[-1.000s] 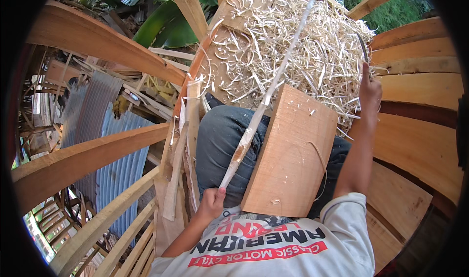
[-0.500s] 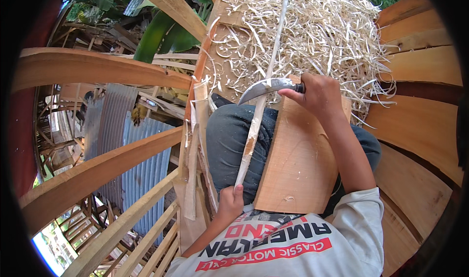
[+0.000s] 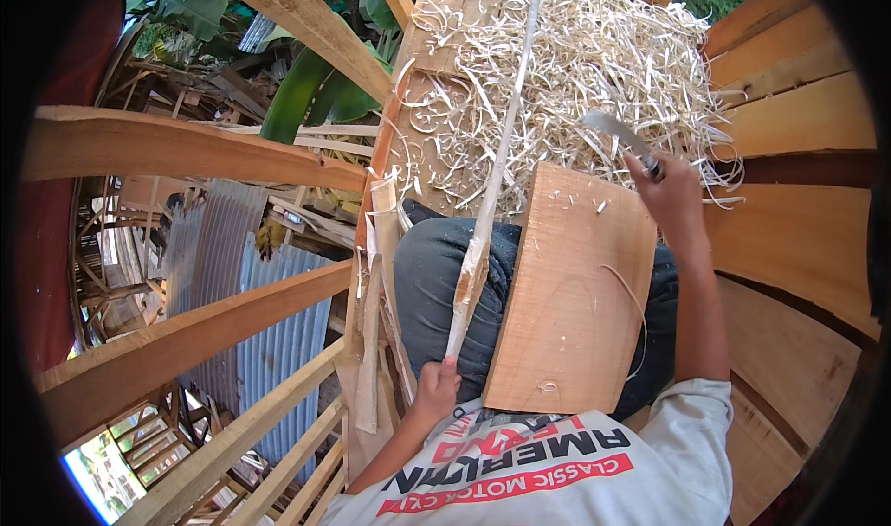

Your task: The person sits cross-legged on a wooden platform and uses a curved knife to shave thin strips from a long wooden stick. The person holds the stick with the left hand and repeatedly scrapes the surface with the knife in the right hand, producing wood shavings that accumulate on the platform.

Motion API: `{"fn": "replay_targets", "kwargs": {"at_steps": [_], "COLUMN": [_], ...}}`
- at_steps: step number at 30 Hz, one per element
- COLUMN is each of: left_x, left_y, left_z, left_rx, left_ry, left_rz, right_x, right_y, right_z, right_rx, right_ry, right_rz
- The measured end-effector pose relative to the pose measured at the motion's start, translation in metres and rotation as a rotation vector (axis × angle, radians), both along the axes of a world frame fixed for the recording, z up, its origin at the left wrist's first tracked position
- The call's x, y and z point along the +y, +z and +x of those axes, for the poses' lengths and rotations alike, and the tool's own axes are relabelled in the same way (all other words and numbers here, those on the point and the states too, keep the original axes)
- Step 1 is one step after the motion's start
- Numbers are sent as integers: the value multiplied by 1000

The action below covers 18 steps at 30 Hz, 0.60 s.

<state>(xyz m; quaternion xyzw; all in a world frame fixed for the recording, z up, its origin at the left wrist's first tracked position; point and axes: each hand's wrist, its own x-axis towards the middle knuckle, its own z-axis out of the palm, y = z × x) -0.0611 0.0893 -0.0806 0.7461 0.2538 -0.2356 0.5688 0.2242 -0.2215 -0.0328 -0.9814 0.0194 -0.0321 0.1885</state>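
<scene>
My left hand (image 3: 434, 389) is closed around the near end of a long, thin, pale wooden stick (image 3: 493, 187), and the thumb lies along it, pointing away from me. The stick goes up over my left thigh, in dark grey-blue trousers (image 3: 432, 271), and reaches the upper edge of my view. Above my hand it carries one rough brown patch; the other part is whitish. I cannot tell if the stick touches my leg.

My right hand (image 3: 676, 197) is folded around the dark handle of a knife with a curved grey metal blade (image 3: 617, 132). The thumb is stretched toward the blade, which points to the left and is apart from the stick. The blade is somewhat blurred, in front of a wide heap of pale curled wood shavings (image 3: 566, 81).

On my lap, to the right of the stick, lies a thick, light-brown, four-sided wooden board (image 3: 575, 294). A few small shavings are on it, and one long thin strand (image 3: 637, 305) bends over its right edge. The right hand is just beyond the upper right corner of this board.

At my left are grey-blue corrugated metal sheets (image 3: 283, 340); at my right, broad orange-brown wooden planks (image 3: 789, 224).
</scene>
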Motion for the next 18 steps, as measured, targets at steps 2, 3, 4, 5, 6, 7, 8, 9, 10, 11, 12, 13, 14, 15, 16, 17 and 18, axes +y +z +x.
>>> {"fn": "replay_targets", "kwargs": {"at_steps": [2,3,4,5,6,7,8,9,10,11,12,13,14,15,16,17,18], "left_x": [8,12,13,11,10,12,11,7,5,5,5,6,5,2,0,-4,-4], "left_y": [-1,-4,-5,-6,-6,-5,-3,1,4,2,1,1,-1,0,1,3,5], "left_z": [1,0,-1,-2,-2,-3,-1,2,5,6,4,3,2,2,3,6,9], "left_rx": [122,196,185,173,156,186,182,180,179,219,185,150,114,124,131,134,137], "left_ry": [38,78,87,92,102,117,111,107,105,127,83,39,-7,25,52,82,111], "left_rz": [-115,-189,-163,-144,-124,-182,-160,-135,-111,-126,-107,-87,-74,-76,-74,-77,-81], "right_x": [28,50,68,77,85,89,89,87,87,91,93,92,87,78,73,76,81], "right_y": [-6,-3,1,1,-2,-5,-7,-11,-13,-14,-12,-10,-7,-5,-5,-4,-3], "right_z": [-36,-47,-52,-50,-44,-36,-24,-8,6,15,24,42,61,78,90,97,103], "right_rx": [-4,49,95,102,105,109,84,59,35,68,101,187,270,159,46,47,47], "right_ry": [186,253,316,330,351,375,352,331,311,322,335,148,-41,-26,-17,10,35], "right_rz": [77,59,39,26,13,0,-33,-63,-93,-133,-179,-76,22,-81,-180,-207,-234]}}
